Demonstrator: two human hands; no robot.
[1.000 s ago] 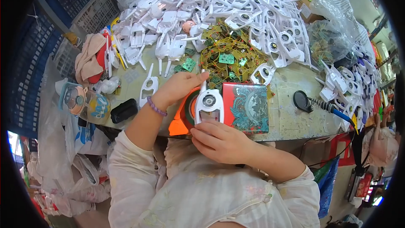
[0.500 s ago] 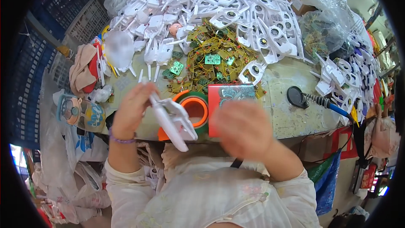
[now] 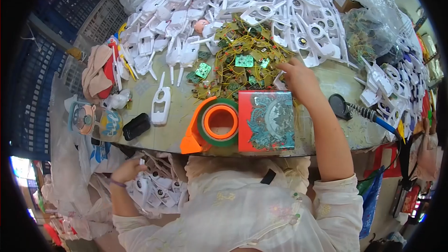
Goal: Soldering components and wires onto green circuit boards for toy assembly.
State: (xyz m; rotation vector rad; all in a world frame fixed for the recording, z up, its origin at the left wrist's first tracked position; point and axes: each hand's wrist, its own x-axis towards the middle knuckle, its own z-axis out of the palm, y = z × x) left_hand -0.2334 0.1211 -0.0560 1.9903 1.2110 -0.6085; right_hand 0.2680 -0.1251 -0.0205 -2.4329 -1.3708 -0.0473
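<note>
Now parted, seemingly mid-swap, the left hand (image 3: 126, 171) dips to bagged shells (image 3: 161, 190) below the bench (image 3: 336, 81), the right hand (image 3: 302, 80) to a loose shell (image 3: 279, 84) by the boards (image 3: 244, 60); grips unclear.

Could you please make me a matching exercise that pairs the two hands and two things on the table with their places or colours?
1. Left hand
2. Tape dispenser
3. Right hand
4. Patterned box

A. Red and teal
B. By the right edge of the circuit-board pile
C. Beside white parts below the table's front edge
D. Orange, with a green roll

Pairs: 1-C, 2-D, 3-B, 4-A
</note>
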